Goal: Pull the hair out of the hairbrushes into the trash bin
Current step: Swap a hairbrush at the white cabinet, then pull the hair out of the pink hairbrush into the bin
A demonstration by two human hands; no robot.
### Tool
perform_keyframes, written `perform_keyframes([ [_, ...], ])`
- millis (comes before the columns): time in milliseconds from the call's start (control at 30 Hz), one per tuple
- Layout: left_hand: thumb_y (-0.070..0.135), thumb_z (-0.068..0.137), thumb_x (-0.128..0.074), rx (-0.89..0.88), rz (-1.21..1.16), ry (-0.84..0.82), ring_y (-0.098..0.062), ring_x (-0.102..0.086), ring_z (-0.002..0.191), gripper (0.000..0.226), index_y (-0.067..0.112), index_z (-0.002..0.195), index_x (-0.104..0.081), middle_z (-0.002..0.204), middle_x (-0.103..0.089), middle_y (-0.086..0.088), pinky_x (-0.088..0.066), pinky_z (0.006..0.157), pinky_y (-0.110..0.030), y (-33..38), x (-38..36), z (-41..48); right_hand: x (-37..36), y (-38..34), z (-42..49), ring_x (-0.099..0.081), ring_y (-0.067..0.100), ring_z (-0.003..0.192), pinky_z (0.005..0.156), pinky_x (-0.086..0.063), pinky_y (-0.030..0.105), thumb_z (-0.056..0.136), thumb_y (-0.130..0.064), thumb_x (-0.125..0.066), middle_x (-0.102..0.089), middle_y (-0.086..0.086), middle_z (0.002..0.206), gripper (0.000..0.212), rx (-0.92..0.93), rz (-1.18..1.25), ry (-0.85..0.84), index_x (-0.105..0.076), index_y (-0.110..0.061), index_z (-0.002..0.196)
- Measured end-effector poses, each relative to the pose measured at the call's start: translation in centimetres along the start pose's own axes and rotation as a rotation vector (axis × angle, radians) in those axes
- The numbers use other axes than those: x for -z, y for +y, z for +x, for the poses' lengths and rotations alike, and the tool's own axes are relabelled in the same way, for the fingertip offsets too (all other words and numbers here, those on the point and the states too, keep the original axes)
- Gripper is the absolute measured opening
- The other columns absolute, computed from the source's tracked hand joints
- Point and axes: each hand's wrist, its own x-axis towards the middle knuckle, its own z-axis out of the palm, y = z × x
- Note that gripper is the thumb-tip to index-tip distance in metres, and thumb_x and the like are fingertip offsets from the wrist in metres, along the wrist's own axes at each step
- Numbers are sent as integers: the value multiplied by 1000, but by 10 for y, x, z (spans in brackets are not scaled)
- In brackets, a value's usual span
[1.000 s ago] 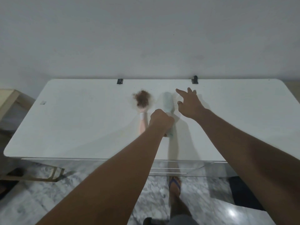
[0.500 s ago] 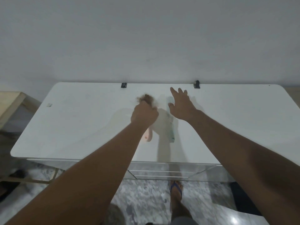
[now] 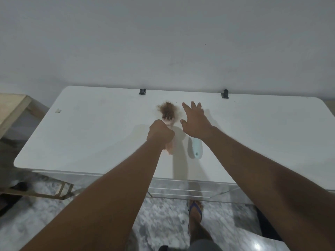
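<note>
A pink hairbrush (image 3: pixel 169 120) lies on the white table (image 3: pixel 90 134), its bristles packed with a tuft of brown hair (image 3: pixel 166 108). My left hand (image 3: pixel 160 134) is closed in a fist around the pink handle. A pale blue hairbrush (image 3: pixel 196 148) lies just to the right, handle toward me, its head hidden under my right hand (image 3: pixel 194 122). That right hand hovers open with fingers spread, next to the hair tuft. No trash bin is in view.
Two black clips (image 3: pixel 142 91) (image 3: pixel 225 93) sit at the table's far edge against the grey wall. A wooden piece of furniture (image 3: pixel 12 107) stands at the left. My foot in a blue sandal (image 3: pixel 195 210) is on the marble floor below the table's front edge.
My left fist has moved from the blue brush's handle to the pink brush's handle and closed on it. My right hand has shifted left over the blue brush's head.
</note>
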Motion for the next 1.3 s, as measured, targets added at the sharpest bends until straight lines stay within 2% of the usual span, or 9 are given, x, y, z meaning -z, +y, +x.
perform_keyframes([
  [67, 6, 79, -66, 53, -179, -9, -29, -66, 63, 11, 3, 76, -56, 76, -65, -13, -60, 50, -42, 4, 1, 0, 0, 1, 2, -16, 48, 145, 120, -21, 53, 97, -29, -52, -26, 22, 155, 67, 0, -2, -1, -21, -13, 155],
  [267, 11, 72, -76, 215, -472, -81, -24, -65, 72, 22, 6, 86, -59, 84, -63, -10, -57, 79, -56, -3, 10, 9, 3, -13, 7, -10, 49, 148, 121, -16, 52, 98, -29, -51, -21, 22, 158, 68, 16, -39, -2, -19, -12, 156],
  [500, 10, 86, -75, 284, -699, 37, -28, -75, 81, 16, 5, 91, -60, 83, -72, -13, -59, 78, -53, -65, 93, -11, -7, -99, 15, -10, 50, 147, 121, -16, 53, 98, -28, -51, -20, 23, 158, 67, 191, -53, -27, -19, -11, 155],
  [733, 8, 88, -72, 294, -958, 288, -29, -73, 82, 11, 6, 94, -64, 83, -71, -13, -60, 66, -43, -180, 191, -74, -53, -261, -19, -5, 50, 149, 122, -12, 52, 99, -27, -50, -16, 23, 161, 69, 486, -38, -122, -16, -12, 157],
  [833, 10, 88, -72, 342, -1030, 405, -29, -72, 79, 16, 6, 101, -64, 85, -70, -13, -60, 69, -45, -237, 216, -109, -79, -327, -50, -8, 51, 148, 121, -15, 52, 97, -27, -51, -18, 24, 159, 70, 634, -47, -166, -17, -11, 156],
  [933, 13, 86, -74, 402, -1066, 536, -27, -73, 76, 24, 7, 107, -64, 91, -71, -13, -60, 60, -39, -296, 232, -145, -111, -382, -88, -14, 51, 146, 120, -20, 53, 96, -27, -52, -23, 23, 157, 70, 781, -57, -194, -20, -11, 156],
  [1033, 13, 86, -75, 463, -1102, 640, -30, -73, 77, 18, 7, 100, -65, 89, -71, -16, -60, 63, -43, -352, 234, -180, -145, -426, -128, -18, 48, 146, 120, -22, 54, 94, -25, -52, -27, 22, 156, 69, 904, -63, -234, -23, -12, 155],
  [1133, 10, 86, -74, 514, -1162, 716, -31, -75, 78, 10, 8, 90, -66, 83, -72, -18, -60, 66, -46, -407, 222, -208, -187, -457, -167, -8, 44, 152, 124, -15, 55, 94, -26, -55, -15, 19, 164, 73, 964, -59, -332, -19, -18, 157],
  [1300, 12, 88, -73, 629, -1266, 800, -27, -73, 73, 14, 5, 99, -66, 87, -72, -17, -60, 67, -48, -492, 173, -234, -277, -474, -220, 1, 45, 152, 122, -10, 53, 99, -28, -53, -11, 17, 165, 70, 1085, -65, -440, -16, -17, 158],
])
